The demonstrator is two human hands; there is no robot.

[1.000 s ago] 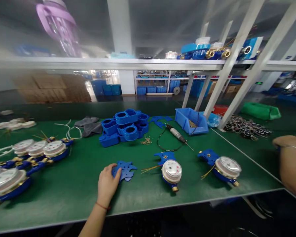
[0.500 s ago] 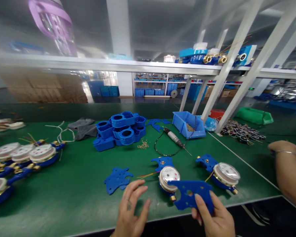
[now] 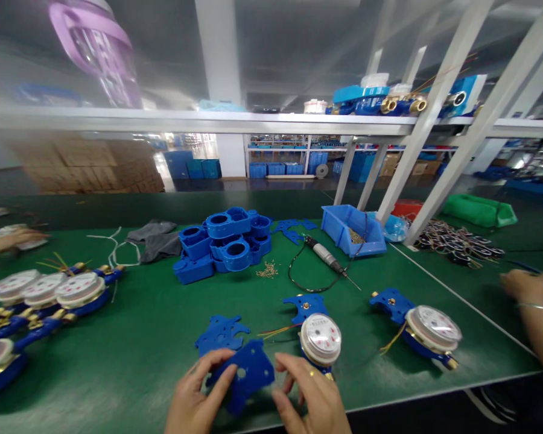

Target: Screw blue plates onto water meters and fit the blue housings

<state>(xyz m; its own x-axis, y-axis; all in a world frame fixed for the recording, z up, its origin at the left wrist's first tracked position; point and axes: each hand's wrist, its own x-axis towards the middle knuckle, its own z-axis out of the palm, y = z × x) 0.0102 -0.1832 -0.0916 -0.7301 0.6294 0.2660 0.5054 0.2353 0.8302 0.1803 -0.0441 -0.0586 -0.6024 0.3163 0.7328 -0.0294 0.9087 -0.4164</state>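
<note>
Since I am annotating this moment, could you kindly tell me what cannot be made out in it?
All in the head view:
Blue plate: partly hidden behind the fingers of the left hand.
Meter beside the right hand: its fine dial print is too small to read.
Front left meter: cut off by the left edge.
Purple bottle: blurred, its top cut off by the upper edge.
</note>
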